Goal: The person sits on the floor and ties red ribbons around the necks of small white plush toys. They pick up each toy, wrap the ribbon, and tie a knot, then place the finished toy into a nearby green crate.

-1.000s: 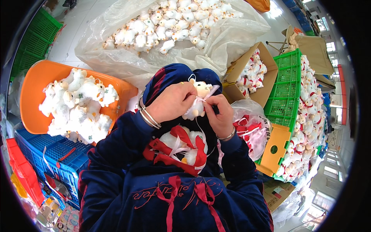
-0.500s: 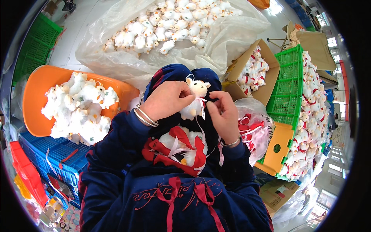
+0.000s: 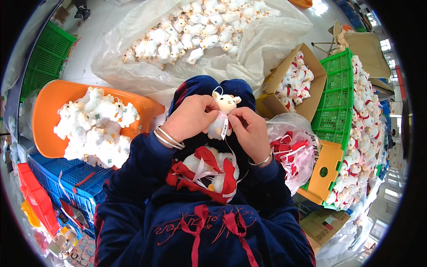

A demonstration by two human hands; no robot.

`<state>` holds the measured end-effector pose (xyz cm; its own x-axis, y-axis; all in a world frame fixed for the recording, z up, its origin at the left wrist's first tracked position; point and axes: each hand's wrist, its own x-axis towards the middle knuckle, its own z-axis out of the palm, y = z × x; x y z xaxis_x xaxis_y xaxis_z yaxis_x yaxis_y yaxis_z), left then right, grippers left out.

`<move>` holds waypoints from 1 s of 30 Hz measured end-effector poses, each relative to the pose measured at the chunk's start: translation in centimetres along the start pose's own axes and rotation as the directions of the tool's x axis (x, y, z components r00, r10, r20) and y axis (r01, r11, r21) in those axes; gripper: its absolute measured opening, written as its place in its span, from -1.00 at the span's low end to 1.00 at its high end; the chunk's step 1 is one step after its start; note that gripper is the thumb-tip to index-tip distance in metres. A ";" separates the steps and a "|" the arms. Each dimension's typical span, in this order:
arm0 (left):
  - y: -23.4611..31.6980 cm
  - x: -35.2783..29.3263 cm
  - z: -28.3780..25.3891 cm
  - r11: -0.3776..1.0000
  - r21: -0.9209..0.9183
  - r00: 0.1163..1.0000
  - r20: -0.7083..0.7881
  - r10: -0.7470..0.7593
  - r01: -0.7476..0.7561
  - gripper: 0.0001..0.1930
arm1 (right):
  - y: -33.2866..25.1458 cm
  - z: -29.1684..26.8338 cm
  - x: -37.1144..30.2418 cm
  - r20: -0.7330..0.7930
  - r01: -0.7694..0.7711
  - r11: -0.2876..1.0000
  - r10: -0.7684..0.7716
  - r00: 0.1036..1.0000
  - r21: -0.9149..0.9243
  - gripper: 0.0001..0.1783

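A small white plush lamb (image 3: 219, 126) stands upright over my lap, its face toward me and a hanging loop at its head. My left hand (image 3: 192, 116) is closed on the lamb's left side at the neck, thumb and fingers pinched. My right hand (image 3: 251, 135) pinches the thin pale pink ribbon (image 3: 223, 115) at the lamb's neck; the fingertips partly hide it. A white printed tag (image 3: 225, 127) hangs down the lamb's front. Below, on my lap, lie more white plush toys (image 3: 218, 180) with red cloth pieces (image 3: 206, 156) and loose pale ribbons.
At the left, an orange tub (image 3: 46, 129) of white plush toys rests by a blue crate (image 3: 66, 167). Ahead, a plastic sheet (image 3: 118, 66) bears a heap of them. To the right are a cardboard box (image 3: 315, 95), a green crate (image 3: 331, 98) and a clear bag (image 3: 304, 124) with red pieces.
My right hand has moved left to the lamb's neck and closed its fingers on the ribbon. The left hand stays at the lamb, which has tilted slightly.
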<state>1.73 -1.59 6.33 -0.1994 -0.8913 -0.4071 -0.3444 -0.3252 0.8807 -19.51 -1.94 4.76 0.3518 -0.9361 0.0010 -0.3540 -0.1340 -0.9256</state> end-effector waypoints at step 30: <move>-1.2 -1.1 5.2 0.895 0.327 0.888 -0.244 0.390 -0.303 -0.76 | -2.0 -1.0 -0.2 0.011 -0.089 0.913 0.102 0.995 -0.397 -0.84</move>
<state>-2.37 1.47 4.47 -0.0880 -0.9953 0.0407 -0.5479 0.0825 0.8325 -19.77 -1.86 6.98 0.3239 -0.9411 -0.0975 -0.6987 -0.1684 -0.6953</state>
